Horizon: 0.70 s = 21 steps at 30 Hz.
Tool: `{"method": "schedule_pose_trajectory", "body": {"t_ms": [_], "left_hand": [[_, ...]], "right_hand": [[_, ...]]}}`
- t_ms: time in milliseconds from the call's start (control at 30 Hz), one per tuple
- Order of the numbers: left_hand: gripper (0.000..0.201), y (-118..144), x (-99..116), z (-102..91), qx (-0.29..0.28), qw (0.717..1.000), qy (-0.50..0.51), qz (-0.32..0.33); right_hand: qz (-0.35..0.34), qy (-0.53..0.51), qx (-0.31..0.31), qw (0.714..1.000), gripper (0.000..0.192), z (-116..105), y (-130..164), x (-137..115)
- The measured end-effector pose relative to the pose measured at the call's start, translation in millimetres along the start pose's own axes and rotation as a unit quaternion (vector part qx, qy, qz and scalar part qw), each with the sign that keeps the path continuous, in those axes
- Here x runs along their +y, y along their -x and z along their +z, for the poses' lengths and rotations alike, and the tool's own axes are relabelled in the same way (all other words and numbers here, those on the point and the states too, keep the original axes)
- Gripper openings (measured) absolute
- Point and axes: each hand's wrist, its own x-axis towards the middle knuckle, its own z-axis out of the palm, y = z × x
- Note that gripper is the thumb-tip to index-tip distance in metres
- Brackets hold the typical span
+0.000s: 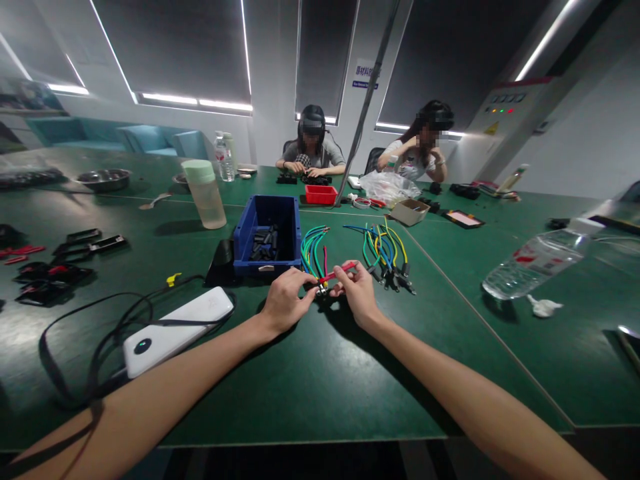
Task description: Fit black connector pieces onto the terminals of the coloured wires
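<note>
A short red wire [337, 272] spans my two hands above the table. My right hand [359, 293] pinches it from the right. My left hand [286, 300] is closed at its other end, where small dark and metallic parts show; their exact kind is unclear. Just beyond my fingers lies a bundle of green and blue wires [311, 247]. To the right is a second bundle of green, yellow and blue wires [383, 250], with dark sleeves and metal terminals at the near ends. A blue bin [243, 250] of small black sleeves [265, 243] stands beyond my left hand.
A white power bank [180, 330] with black cables lies left of my left forearm. A frosted bottle [206, 197] stands behind it. A tilted clear water bottle [543, 260] is at right. Across the green table [400, 380], two people sit near a red tray [321, 194].
</note>
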Motion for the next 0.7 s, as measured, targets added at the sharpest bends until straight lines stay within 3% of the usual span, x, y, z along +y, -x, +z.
{"method": "schedule_pose_trajectory", "body": {"t_ms": [133,400,700], "left_hand": [[0.011,-0.8,-0.4,-0.5,-0.015,1.0,-0.021,-0.01],[0.014,-2.5,-2.1,0.3,-0.021,0.997,-0.046,-0.058],[0.014,-1.2,-3.7,0.5,-0.022,0.998,-0.032,-0.057]], "right_hand": [[0.029,-0.023,0.017,0.999,0.037,-1.1,-0.9,2.1],[0.018,-0.049,0.069,0.996,0.04,-4.7,-4.9,3.8],[-0.005,-0.032,0.068,0.997,0.038,-4.2,-4.5,2.6]]}}
